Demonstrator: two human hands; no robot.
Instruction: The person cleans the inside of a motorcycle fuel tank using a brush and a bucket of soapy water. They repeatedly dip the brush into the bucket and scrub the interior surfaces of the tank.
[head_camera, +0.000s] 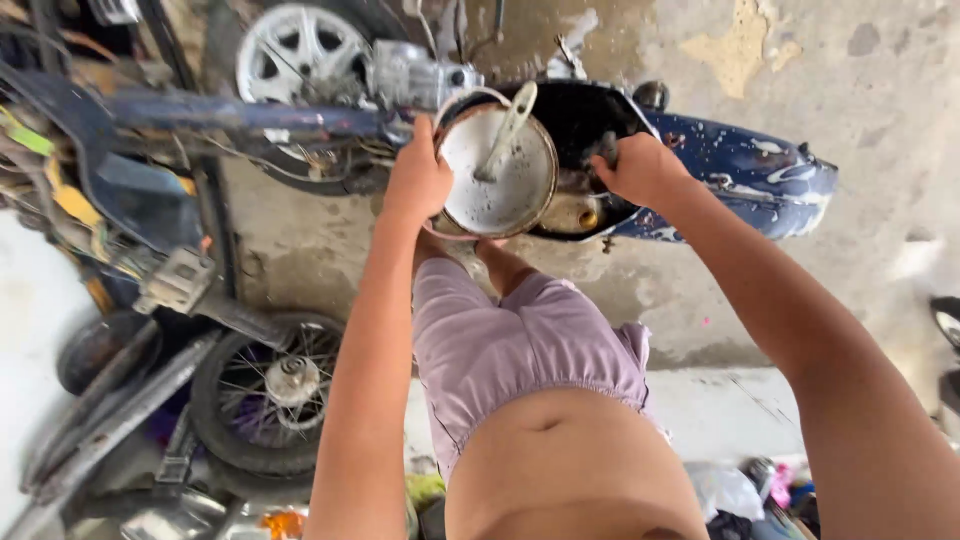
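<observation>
One round metal pan (497, 170), a single ladle (507, 130) resting in it, sits against the blue motorbike body (745, 165). The left hand (417, 180) clamps its rim; the right hand (640, 165) grips a dark part there. Two wheels (265, 395) show.

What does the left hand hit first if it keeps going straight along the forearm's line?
The left hand already grips the rim of the round metal pot. Straight on, it would likely meet the dark blue motorbike frame tube just past the knuckles, then the grey engine block. Depth is unclear from this one view.
</observation>
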